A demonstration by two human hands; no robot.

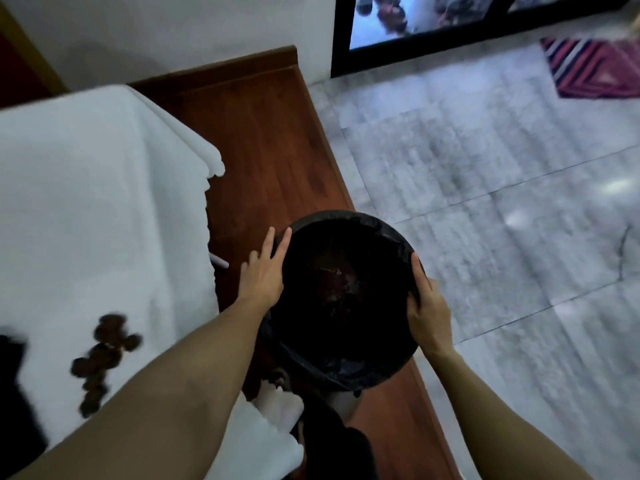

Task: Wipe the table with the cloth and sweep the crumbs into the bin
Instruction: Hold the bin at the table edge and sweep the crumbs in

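Observation:
A round bin (pixel 363 368) lined with a black bag sits low in the middle of the view, over a brown wooden strip beside the table. My left hand (pixel 265 268) lies flat against the bin's left rim with the fingers stretched out. My right hand (pixel 427 306) grips the right rim, thumb inside. The table (pixel 86 202) at the left wears a white covering. Dark brown crumbs (pixel 104 355) lie in a cluster near its front. A black patch (pixel 14 393) at the table's left edge is cut off, and I cannot tell whether it is the cloth.
A wooden floor strip (pixel 270 143) runs between the table and grey marble tiles (pixel 502 185) on the right. A dark-framed glass door (pixel 450 29) stands at the back, with a striped mat (pixel 595 67) far right. A small white stick (pixel 219 260) pokes out by the table's edge.

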